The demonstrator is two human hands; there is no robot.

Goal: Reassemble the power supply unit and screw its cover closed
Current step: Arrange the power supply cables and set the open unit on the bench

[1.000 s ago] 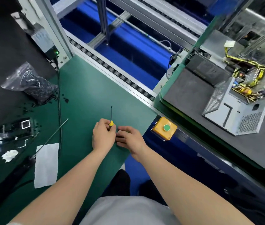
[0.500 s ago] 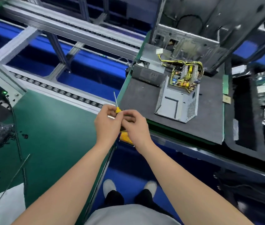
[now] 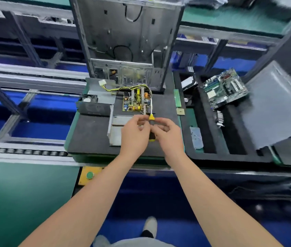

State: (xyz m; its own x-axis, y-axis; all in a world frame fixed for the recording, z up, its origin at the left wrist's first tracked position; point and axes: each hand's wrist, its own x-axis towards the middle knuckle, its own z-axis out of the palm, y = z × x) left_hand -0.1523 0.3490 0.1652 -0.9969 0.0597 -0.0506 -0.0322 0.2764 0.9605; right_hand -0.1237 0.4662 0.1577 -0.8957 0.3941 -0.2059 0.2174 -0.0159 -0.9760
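**Both hands on the screwdriver above the open power supply**

Nearest the camera, a light shoe (image 3: pixel 151 224) stands on the blue floor between the person's two bare forearms. To the left lies a green desk (image 3: pixel 16 193), and at its far right corner sits a yellow box with a green button (image 3: pixel 89 175).

Further out, the left hand (image 3: pixel 134 134) and right hand (image 3: pixel 169 134) meet over a grey padded desk (image 3: pixel 87 132). Both are curled round one screwdriver (image 3: pixel 151 117). The left hand pinches it near the yellow collar and the right hand's fingers wrap the black handle. Its shaft points away from the person, towards the board beyond. Whether either hand also holds a screw cannot be told.

Directly below the hands lies the power supply unit's metal housing (image 3: pixel 117 122), open, on the padded desk. Just beyond it sits the unit's circuit board (image 3: pixel 135 102), uncovered. Yellow and black wires run from the board to a white connector (image 3: pixel 102 82). A dark boxy part (image 3: pixel 94 108) lies to the left of the board.

Behind these stands an open computer case (image 3: pixel 128 41), upright. Off to the right, well apart, a green motherboard (image 3: pixel 224 88) rests tilted in a black tray (image 3: pixel 212 152).
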